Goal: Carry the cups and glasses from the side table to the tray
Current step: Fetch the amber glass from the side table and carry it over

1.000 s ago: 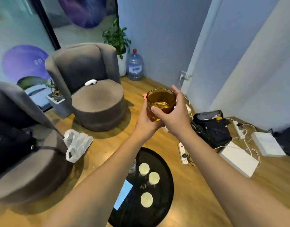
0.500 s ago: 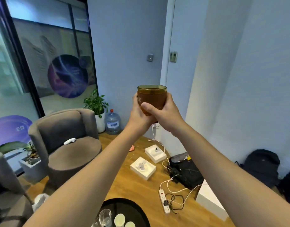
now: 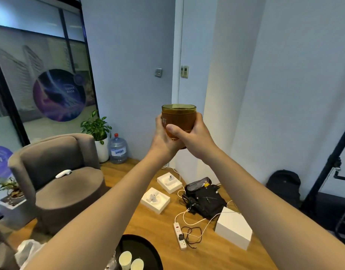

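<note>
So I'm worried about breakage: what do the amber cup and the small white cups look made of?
Amber cup: probably glass, tinted and glossy; its see-through wall shows the liquid level. White cups on the black table: likely paper, matte and opaque, though plastic is possible.

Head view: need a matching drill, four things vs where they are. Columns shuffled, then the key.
Things:
1. amber glass
2. white paper cups
3. water bottle
4. power strip

Places:
A. on the wooden floor, with cables plugged in
B. on the round black table at the bottom edge
C. held up between the left hand and right hand
D. by the wall, next to the potted plant

Pairs: 1-C, 2-B, 3-D, 4-A
</note>
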Demonstrator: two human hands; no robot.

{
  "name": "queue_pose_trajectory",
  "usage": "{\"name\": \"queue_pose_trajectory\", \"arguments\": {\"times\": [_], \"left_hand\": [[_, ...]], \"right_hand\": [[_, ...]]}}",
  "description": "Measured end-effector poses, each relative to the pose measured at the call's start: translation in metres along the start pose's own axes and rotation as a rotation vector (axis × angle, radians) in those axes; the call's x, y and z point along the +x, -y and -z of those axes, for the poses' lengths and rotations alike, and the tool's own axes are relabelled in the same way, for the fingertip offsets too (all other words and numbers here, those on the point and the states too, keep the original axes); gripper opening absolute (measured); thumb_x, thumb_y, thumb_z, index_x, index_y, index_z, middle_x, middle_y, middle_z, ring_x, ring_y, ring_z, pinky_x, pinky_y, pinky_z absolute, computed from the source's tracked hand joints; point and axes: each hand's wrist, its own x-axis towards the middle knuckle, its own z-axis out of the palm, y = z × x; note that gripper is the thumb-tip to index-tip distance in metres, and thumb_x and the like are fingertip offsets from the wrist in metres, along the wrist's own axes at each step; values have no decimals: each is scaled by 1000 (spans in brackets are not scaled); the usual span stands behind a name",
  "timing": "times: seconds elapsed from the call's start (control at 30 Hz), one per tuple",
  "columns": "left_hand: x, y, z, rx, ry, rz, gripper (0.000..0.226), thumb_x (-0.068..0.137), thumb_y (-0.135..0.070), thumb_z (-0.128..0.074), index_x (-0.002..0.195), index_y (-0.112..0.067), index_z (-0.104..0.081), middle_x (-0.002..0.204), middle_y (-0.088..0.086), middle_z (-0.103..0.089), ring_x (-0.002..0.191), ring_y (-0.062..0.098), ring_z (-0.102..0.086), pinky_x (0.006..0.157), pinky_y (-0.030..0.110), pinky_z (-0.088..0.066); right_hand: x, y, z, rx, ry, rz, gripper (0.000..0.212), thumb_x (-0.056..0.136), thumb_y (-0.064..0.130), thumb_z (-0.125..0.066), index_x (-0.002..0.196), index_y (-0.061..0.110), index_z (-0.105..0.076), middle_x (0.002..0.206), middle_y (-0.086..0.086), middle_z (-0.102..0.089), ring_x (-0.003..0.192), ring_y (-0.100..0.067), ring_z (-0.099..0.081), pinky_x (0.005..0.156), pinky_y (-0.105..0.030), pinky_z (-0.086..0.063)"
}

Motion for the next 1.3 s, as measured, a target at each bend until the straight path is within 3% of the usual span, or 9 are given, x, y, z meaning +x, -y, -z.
{"name": "queue_pose_trajectory", "arguments": {"times": [0.13, 0.3, 0.43, 0.6, 0.73, 0.97, 1.1, 1.2, 1.3], "left_hand": [[-12, -3, -15, -33, 41, 29, 79, 87, -7, -77, 142, -29, -25, 112, -18, -45, 99, -1, -51, 60, 7, -50], [-18, -9, -36, -22, 159, 0, 89, 85, -9, -80, 147, -26, -18, 122, -10, -42, 101, 2, -53, 63, 8, -52], [-18, -15, -59, -41, 284, -22, 96, 82, -10, -83, 147, -30, -15, 112, -27, -38, 98, -6, -48, 67, 10, -53], [-48, -23, -96, -117, 411, -56, 97, 79, -10, -86, 146, -26, -18, 127, -8, -41, 112, 10, -52, 85, 19, -53], [-99, -37, -147, -186, 563, -109, 98, 78, -12, -87, 147, -21, -19, 133, -4, -43, 120, 14, -50, 80, 11, -50], [-219, -110, -258, -392, 946, -161, 90, 80, -20, -85, 143, -27, -21, 127, -17, -52, 114, -6, -55, 88, 11, -51], [-312, -163, -327, -493, 1172, -204, 95, 77, -21, -86, 146, -23, -20, 132, -10, -55, 118, -3, -58, 94, 13, -50], [-395, -205, -378, -554, 1264, -226, 92, 80, -17, -84, 147, -20, -20, 131, -6, -56, 113, -7, -59, 88, 7, -49], [-475, -244, -429, -586, 1351, -235, 92, 77, -17, -86, 143, -19, -21, 132, -2, -54, 117, 4, -60, 96, 22, -53]], "right_hand": [[-14, 0, 16, -28, -16, -4, 79, 85, 38, -77, 148, 21, -31, 137, -1, -52, 120, -18, -54, 79, -17, -54], [-31, 0, 37, -112, -121, -8, 81, 83, 39, -79, 147, 20, -32, 129, 3, -52, 117, -16, -55, 64, -4, -50], [-44, 3, 60, -169, -220, -36, 83, 83, 42, -79, 147, 20, -31, 135, -1, -53, 122, -19, -55, 75, -10, -49], [-89, 5, 87, -259, -304, -121, 86, 85, 45, -75, 150, 20, -25, 132, 7, -48, 123, -14, -50, 79, -8, -43], [-157, 10, 124, -323, -456, -224, 86, 86, 44, -73, 151, 20, -22, 129, 8, -46, 120, -11, -47, 74, -5, -39], [-312, 55, 227, -443, -788, -330, 80, 82, 44, -79, 143, 20, -34, 129, 6, -56, 117, -9, -55, 93, -22, -47], [-420, 90, 284, -492, -986, -385, 70, 83, 42, -78, 137, 22, -37, 117, 15, -59, 103, 6, -56, 79, -12, -44], [-507, 112, 326, -527, -1116, -417, 72, 82, 43, -79, 137, 24, -36, 125, 9, -59, 113, -6, -58, 93, -25, -49], [-592, 132, 367, -576, -1203, -477, 78, 81, 48, -78, 141, 25, -32, 132, 7, -55, 120, -12, -55, 97, -30, -48]]}}
